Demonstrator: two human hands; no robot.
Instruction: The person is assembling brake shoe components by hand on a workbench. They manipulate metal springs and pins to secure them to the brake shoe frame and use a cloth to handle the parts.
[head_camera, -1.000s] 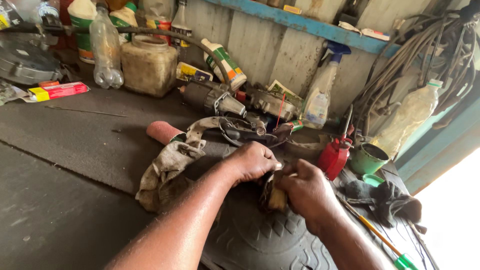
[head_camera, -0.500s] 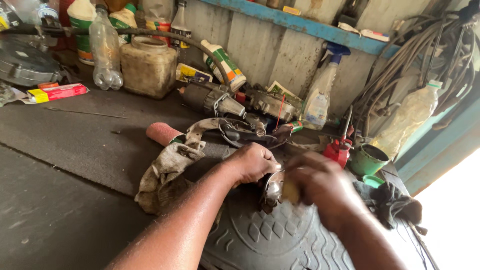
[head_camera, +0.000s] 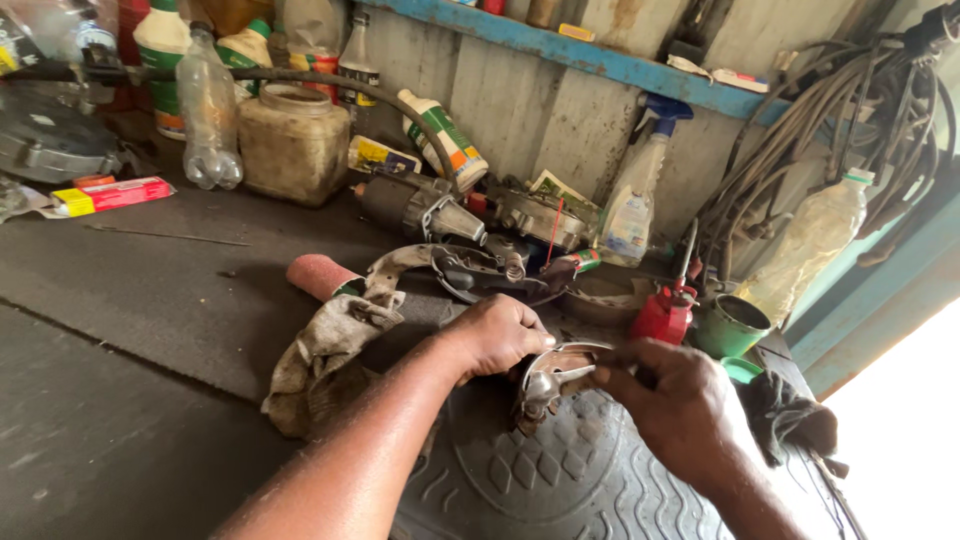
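My left hand (head_camera: 497, 335) is closed over the left end of a curved metal brake part (head_camera: 553, 379) that rests on a black tyre (head_camera: 560, 480) in front of me. My right hand (head_camera: 680, 400) pinches the same part from the right, fingers closed at its upper rim. A shiny rounded metal piece shows between the two hands. A dirty grey rag (head_camera: 330, 350) lies just left of my left forearm.
Bottles, a murky plastic jar (head_camera: 292, 140), a spray bottle (head_camera: 635, 205) and greasy engine parts (head_camera: 470, 225) crowd the back of the dark workbench. A red oil can (head_camera: 665, 312) and green cup (head_camera: 732, 325) stand right. Cables (head_camera: 830, 120) hang on the wall.
My right hand has drawn back to the right and lifted off the part's middle, now pinching its rim. The shiny metal piece shows more. My left hand has stayed put.
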